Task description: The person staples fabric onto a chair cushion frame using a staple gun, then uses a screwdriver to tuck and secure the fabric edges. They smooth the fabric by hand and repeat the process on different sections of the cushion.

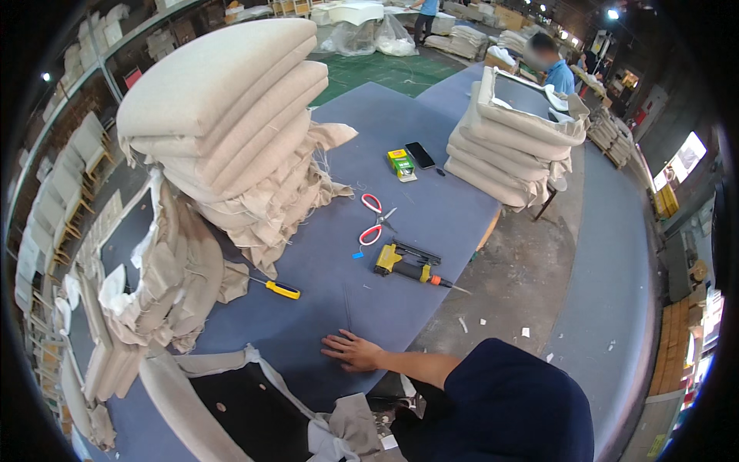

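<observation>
My right hand [352,351] lies palm down on the blue-grey work table [339,300], fingers spread and holding nothing. The bare forearm leads back to a dark sleeve at the lower right. Just to the left of the hand, an upturned beige padded seat [165,385] shows its black underside [250,416] and loose fabric edges. Farther up the table rests a yellow and black pneumatic staple gun [404,266], with a hose joined to its end. Red-handled scissors [372,223] lie beyond it, blades apart. A yellow-handled screwdriver [282,289] is to the left. My left hand is out of view.
A tall stack of beige cushions [223,85] rises at the left, with more upholstered pieces [185,269] nearer. Another cushion stack [500,154] stands at the far right corner. A green-yellow box [401,164] and black phone [420,155] lie between. A person in blue [560,75] is beyond.
</observation>
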Demonstrator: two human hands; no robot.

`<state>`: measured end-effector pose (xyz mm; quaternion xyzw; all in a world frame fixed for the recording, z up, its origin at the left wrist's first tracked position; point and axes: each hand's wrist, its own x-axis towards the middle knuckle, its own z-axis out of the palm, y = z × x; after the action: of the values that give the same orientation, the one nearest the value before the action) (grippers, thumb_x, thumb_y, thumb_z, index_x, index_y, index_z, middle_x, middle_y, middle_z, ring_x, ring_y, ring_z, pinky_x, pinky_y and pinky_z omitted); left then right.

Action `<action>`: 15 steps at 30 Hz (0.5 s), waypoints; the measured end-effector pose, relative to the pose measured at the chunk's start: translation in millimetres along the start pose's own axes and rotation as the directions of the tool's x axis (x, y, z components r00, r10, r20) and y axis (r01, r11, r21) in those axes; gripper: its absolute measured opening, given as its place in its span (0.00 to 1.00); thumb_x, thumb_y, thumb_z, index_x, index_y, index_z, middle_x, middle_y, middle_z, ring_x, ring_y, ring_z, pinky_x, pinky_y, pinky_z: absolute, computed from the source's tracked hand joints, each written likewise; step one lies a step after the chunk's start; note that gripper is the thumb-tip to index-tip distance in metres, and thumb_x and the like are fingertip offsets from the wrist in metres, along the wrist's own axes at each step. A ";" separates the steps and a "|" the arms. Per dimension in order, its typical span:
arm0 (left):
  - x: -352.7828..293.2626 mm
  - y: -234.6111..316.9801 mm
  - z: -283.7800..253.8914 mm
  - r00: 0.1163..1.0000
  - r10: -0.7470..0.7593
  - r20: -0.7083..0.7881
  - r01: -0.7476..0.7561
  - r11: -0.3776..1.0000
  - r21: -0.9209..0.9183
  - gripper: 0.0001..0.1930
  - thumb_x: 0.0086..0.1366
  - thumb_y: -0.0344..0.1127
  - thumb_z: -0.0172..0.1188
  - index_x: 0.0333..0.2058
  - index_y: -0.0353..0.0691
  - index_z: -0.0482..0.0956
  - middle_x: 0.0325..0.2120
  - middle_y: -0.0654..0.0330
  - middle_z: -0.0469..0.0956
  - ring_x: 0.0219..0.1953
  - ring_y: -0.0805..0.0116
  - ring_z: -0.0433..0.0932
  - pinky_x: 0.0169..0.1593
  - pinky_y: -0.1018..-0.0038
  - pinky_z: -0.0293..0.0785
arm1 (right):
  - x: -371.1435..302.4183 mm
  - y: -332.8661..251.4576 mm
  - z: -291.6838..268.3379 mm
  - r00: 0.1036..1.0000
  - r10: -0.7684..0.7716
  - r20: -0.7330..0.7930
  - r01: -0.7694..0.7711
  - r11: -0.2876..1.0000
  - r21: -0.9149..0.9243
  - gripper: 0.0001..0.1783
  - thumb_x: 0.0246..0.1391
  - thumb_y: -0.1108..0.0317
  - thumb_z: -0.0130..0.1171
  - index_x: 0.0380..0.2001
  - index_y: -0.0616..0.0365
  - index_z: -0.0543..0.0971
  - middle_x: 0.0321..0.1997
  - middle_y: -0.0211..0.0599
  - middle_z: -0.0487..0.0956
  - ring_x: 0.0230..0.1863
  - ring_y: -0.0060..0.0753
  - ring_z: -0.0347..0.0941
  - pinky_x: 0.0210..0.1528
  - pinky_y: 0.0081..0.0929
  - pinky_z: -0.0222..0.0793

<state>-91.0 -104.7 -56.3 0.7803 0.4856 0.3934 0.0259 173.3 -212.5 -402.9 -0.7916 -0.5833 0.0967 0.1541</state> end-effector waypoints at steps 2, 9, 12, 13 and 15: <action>7.2 -5.4 1.5 1.000 0.018 0.009 -0.019 0.999 0.033 0.45 0.53 0.49 0.78 0.61 0.24 0.69 0.51 0.33 0.77 0.52 0.36 0.78 0.57 0.49 0.75 | -7.7 4.4 6.8 0.999 -0.012 -0.044 0.014 0.999 0.033 0.41 0.59 0.56 0.59 0.74 0.49 0.58 0.80 0.42 0.52 0.80 0.43 0.47 0.80 0.54 0.39; 30.0 -14.8 18.9 0.997 0.066 0.033 -0.069 0.993 0.100 0.45 0.54 0.52 0.76 0.61 0.23 0.70 0.50 0.32 0.77 0.51 0.35 0.78 0.56 0.49 0.75 | 0.2 9.1 19.9 0.997 -0.022 -0.074 0.031 0.993 0.113 0.42 0.56 0.59 0.60 0.73 0.51 0.60 0.80 0.43 0.53 0.80 0.43 0.47 0.80 0.55 0.39; 31.8 -13.1 26.4 0.997 0.080 0.025 -0.082 0.991 0.108 0.46 0.54 0.53 0.76 0.60 0.23 0.70 0.50 0.32 0.78 0.51 0.35 0.78 0.56 0.49 0.75 | -2.9 10.5 26.8 0.994 -0.034 -0.106 0.047 0.991 0.126 0.42 0.55 0.59 0.60 0.72 0.53 0.61 0.79 0.44 0.54 0.80 0.43 0.47 0.80 0.54 0.40; 32.3 -13.2 27.5 0.995 0.092 0.023 -0.094 0.989 0.113 0.46 0.54 0.54 0.76 0.60 0.23 0.70 0.50 0.32 0.78 0.51 0.35 0.78 0.55 0.49 0.75 | -4.0 10.6 30.2 0.992 -0.038 -0.119 0.053 0.990 0.131 0.42 0.55 0.59 0.61 0.72 0.53 0.61 0.79 0.44 0.54 0.80 0.43 0.47 0.80 0.54 0.40; 25.7 -12.7 32.1 0.996 0.091 0.012 -0.091 0.990 0.111 0.46 0.54 0.55 0.75 0.60 0.22 0.70 0.49 0.31 0.78 0.50 0.35 0.79 0.55 0.49 0.75 | -4.9 11.3 26.7 0.990 -0.049 -0.129 0.065 0.991 0.120 0.40 0.56 0.60 0.59 0.71 0.56 0.61 0.79 0.45 0.55 0.80 0.43 0.48 0.80 0.52 0.39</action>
<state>-74.2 -67.0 -68.7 0.8032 0.4705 0.3637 -0.0338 173.1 -216.7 -432.1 -0.7681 -0.5877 0.0781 0.2422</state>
